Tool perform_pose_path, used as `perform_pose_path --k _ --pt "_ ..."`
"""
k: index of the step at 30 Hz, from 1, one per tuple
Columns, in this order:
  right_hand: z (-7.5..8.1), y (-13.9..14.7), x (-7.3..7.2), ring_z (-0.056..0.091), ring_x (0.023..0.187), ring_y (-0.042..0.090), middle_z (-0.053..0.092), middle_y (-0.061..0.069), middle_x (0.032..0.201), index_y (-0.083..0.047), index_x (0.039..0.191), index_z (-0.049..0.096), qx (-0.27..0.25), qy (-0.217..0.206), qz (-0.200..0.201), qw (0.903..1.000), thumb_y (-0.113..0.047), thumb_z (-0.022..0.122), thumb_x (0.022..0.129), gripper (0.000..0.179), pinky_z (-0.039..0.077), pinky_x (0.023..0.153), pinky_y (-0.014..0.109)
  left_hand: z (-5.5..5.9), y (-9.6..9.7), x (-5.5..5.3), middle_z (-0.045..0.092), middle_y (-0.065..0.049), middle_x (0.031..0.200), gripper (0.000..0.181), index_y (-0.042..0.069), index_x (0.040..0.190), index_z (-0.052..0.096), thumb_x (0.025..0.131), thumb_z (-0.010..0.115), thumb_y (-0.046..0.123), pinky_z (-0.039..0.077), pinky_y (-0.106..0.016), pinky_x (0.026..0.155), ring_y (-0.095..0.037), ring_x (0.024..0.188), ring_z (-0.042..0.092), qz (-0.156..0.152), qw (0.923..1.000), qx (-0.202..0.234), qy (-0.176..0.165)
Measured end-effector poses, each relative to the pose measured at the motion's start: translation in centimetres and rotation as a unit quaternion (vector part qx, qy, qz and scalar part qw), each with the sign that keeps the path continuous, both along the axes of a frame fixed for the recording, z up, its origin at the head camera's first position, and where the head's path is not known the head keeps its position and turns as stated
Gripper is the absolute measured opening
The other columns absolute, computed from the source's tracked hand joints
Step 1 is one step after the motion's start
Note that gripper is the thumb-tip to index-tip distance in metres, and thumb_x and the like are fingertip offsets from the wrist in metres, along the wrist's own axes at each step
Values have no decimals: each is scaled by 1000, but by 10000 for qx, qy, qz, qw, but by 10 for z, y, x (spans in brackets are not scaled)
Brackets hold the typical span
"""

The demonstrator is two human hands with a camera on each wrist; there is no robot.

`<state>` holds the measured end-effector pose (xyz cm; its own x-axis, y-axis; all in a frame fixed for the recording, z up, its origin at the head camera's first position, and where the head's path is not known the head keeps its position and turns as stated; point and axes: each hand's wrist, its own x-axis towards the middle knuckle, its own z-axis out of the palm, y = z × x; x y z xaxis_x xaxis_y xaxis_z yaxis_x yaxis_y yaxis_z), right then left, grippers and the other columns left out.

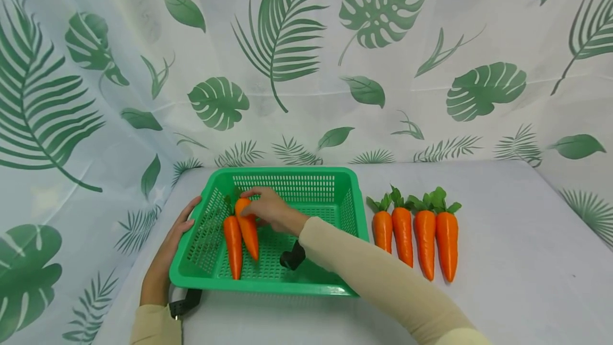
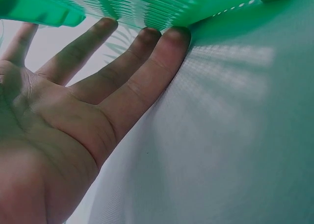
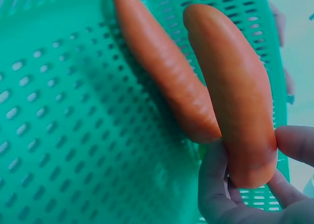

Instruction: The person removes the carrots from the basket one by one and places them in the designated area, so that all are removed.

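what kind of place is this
Probably a staged tabletop set, not a real kitchen: a leaf-print cloth backdrop walls in the white table, which holds only a green basket and toy-like carrots.

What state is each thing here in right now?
Basket: upright, two carrots inside.
Held carrot: in basket, gripped at its top.
Second carrot: lying in basket.
Four carrots: in a row on table.
Right hand: grips held carrot.
Left hand: flat against basket's side.

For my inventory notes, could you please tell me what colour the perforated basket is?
The basket is bright green; the head view shows it best.
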<state>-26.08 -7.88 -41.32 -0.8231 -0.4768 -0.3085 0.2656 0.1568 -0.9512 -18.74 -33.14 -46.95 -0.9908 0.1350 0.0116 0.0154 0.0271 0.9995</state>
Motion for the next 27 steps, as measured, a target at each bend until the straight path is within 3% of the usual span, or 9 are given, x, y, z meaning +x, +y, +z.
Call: perform_pose_path --k 8,27 --pt "9 8 -2 68 94 26 67 13 118 -1 144 65 -230 -41 79 9997 5 72 97 48 62 83 47 1 1 0 7 -29 170 68 0 170 -4 117 33 21 49 -18 96 8 120 56 -2 10000 43 23" --pt "23 24 -1 70 101 30 68 17 126 0 147 62 -641 -76 119 9978 3 72 99 50 61 87 48 1 -1 -3 5 -29 172 69 3 171 -6 116 32 23 48 -17 95 10 118 54 16 9999 -121 -114"
